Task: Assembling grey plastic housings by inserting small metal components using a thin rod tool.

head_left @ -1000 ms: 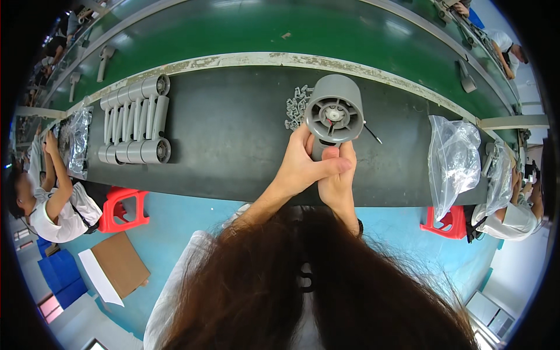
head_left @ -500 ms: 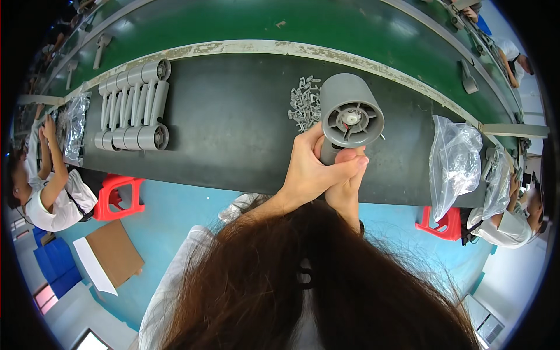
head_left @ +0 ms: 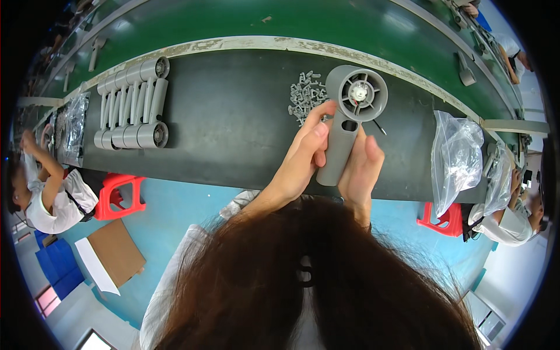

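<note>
A grey handheld fan body (head_left: 338, 154) is held up over the bench, its round head away from me and its handle slanting back toward me. Inside the head, spokes surround a whitish motor hub. A small oblong opening shows at the top of the handle. My left hand (head_left: 300, 154) grips it from the left, fingers bent against the neck and handle. From the right, my right hand (head_left: 359, 169) holds the handle, its thumb lifted away and its other fingers partly hidden behind. Small grey plastic parts (head_left: 304, 96) lie in a pile just left of the head.
Similar grey fan bodies (head_left: 134, 105) lie in a row on the dark bench (head_left: 233, 116) at left. Clear plastic bags (head_left: 458, 157) lie at right. A pale ledge (head_left: 251, 44) separates the bench from a green surface (head_left: 233, 20). People sit on both sides near red stools (head_left: 119, 198).
The fan body has tipped so its handle and opening now show, and its head has moved slightly away. My hands, clasped round the handle before, have spread to either side of it.
</note>
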{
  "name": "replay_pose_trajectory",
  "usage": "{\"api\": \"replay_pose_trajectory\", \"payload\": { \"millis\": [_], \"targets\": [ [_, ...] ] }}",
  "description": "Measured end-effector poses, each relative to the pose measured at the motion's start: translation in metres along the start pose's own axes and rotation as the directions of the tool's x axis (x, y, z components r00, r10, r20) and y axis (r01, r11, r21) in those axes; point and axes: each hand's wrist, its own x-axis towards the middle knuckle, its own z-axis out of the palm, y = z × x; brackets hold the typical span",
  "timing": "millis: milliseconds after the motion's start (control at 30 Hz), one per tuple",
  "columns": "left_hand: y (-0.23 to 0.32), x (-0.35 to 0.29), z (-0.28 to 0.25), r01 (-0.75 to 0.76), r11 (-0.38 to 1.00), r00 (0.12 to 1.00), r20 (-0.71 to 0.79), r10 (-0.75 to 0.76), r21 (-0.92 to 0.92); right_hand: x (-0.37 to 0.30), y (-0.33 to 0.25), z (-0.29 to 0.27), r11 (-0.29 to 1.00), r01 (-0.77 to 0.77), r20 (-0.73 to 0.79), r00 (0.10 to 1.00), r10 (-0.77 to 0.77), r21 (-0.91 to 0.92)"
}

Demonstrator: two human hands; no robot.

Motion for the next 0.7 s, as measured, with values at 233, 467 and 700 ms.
{"api": "replay_pose_trajectory", "payload": {
  "millis": [233,467,700],
  "targets": [
    [-0.001,-0.007,0.003,0.024,0.998,0.999,-0.023,-0.025,-0.067,-0.005,0.003,0.004,0.984,-0.112,-0.14,0.986,0.092,-0.14],
    [-0.001,-0.006,0.003,0.011,0.999,1.0,-0.004,-0.012,-0.041,-0.004,0.004,-0.006,0.997,-0.026,-0.055,0.998,0.03,0.068],
    [-0.007,-0.009,-0.003,-0.118,0.917,0.99,-0.029,0.14,0.381,-0.005,0.0,-0.005,1.0,-0.016,-0.117,0.993,0.018,0.018]
  ]
}}
